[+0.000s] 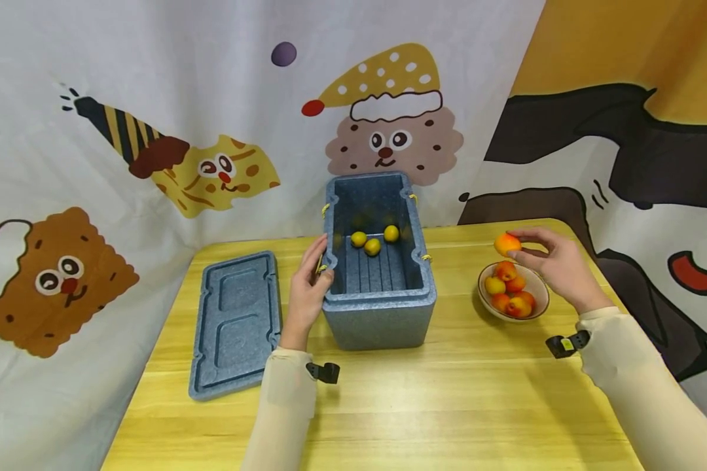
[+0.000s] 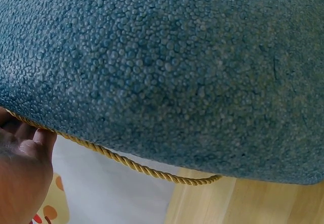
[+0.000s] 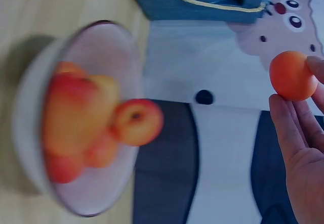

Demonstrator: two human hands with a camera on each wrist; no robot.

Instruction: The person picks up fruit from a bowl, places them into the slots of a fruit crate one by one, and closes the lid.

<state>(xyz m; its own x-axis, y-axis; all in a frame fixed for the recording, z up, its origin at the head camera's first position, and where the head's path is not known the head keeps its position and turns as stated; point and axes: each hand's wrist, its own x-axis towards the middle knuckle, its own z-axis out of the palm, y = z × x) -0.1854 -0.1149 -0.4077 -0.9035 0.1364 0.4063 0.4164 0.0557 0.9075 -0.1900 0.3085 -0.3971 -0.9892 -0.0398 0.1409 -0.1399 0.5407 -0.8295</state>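
Note:
My right hand point(image 1: 556, 261) pinches an orange-red, apricot-like fruit point(image 1: 507, 244) between thumb and fingertips, just above a bowl point(image 1: 543, 306). That fruit point(image 3: 292, 76) is held clear of the bowl in the right wrist view. Several similar red-and-yellow fruits point(image 1: 519, 307) fill the bowl. Against the left side of a grey-blue foam box point(image 1: 380, 325) rests my left hand point(image 1: 308, 288), its fingers along the outer wall and thumb near the rim. In the left wrist view its fingertips touch the wall by a gold rope point(image 2: 126, 161). Three yellow fruits point(image 1: 372, 246) lie on the box's floor.
A grey-blue lid point(image 1: 241, 320) lies flat on the wooden table point(image 1: 448, 405), left of the box. Gold rope loops point(image 1: 427, 258) hang at the box's sides. Behind the table is a cartoon-printed curtain point(image 1: 224, 52).

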